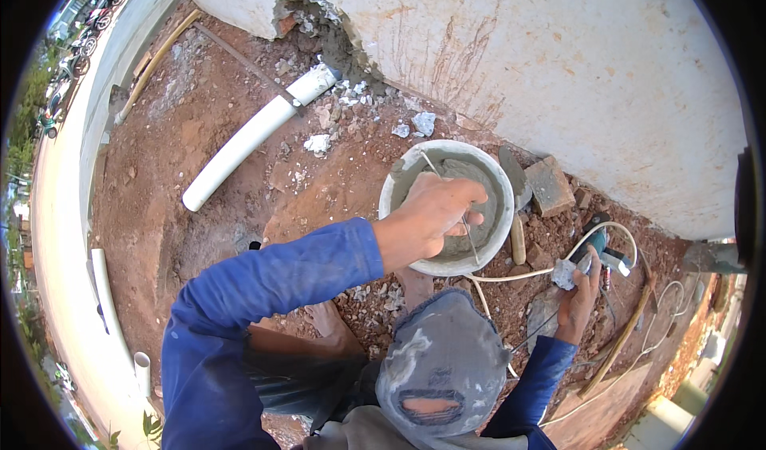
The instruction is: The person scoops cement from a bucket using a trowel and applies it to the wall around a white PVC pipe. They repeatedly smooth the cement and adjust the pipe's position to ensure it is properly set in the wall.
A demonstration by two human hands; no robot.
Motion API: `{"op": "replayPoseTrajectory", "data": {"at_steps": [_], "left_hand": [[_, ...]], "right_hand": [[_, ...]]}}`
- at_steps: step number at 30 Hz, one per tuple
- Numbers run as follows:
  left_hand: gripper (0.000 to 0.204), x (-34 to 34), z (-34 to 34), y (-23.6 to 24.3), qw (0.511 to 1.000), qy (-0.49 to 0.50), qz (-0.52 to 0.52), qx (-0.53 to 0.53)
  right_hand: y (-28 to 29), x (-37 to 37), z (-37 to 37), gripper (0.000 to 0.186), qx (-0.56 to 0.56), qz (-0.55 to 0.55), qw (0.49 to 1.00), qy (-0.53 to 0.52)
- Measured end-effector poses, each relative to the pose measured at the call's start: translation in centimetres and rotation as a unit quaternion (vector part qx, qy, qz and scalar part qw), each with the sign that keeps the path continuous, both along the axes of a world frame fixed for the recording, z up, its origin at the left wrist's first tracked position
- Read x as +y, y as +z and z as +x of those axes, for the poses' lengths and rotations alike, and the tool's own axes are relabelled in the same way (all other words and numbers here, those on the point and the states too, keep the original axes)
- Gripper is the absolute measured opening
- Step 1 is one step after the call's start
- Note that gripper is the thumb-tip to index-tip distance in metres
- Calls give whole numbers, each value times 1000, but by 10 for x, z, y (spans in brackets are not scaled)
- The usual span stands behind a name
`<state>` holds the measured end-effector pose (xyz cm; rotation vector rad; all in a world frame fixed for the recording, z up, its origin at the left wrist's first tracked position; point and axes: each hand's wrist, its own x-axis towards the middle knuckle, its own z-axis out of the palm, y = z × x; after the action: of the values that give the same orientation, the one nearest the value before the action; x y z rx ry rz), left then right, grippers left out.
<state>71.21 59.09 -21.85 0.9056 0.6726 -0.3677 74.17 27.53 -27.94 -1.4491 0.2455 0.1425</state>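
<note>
My left hand (439, 211) grips the thin wire handle (476, 250) lying across a round white bucket (503, 211) of wet grey mortar (463, 167). Off to the right, my right hand (576, 306) holds a small pale, rough lump (563, 273), probably masonry. Just behind that hand lies a teal power tool (594, 238), partly hidden, with a pale cord looped by it. A trowel (515, 177) with a wooden handle leans against the bucket's right side, next to a broken brick (550, 187).
A white pipe (239, 151) and steel bar lie on rubble-strewn soil below a white wall (558, 67) with a broken corner. More pipes (112, 306) lie at left beside a road with parked motorbikes. Cords, a wooden stick (618, 346) and grey cloth headwear (431, 370) are at lower right and centre.
</note>
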Motion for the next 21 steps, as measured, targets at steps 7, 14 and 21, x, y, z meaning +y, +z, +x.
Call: {"op": "replayPoseTrajectory", "data": {"at_steps": [7,14,21], "left_hand": [[35,-28,-14,-44,992,5,19,-121],[33,114,-15,-81,909,27,392,-139],[39,281,-101,-241,744,180,636,94]], "right_hand": [[-32,-7,-7,49,86,-106,990,-31],[75,87,13,54,-123,-83,986,73],[126,286,21,59,-197,-229,878,372]]}}
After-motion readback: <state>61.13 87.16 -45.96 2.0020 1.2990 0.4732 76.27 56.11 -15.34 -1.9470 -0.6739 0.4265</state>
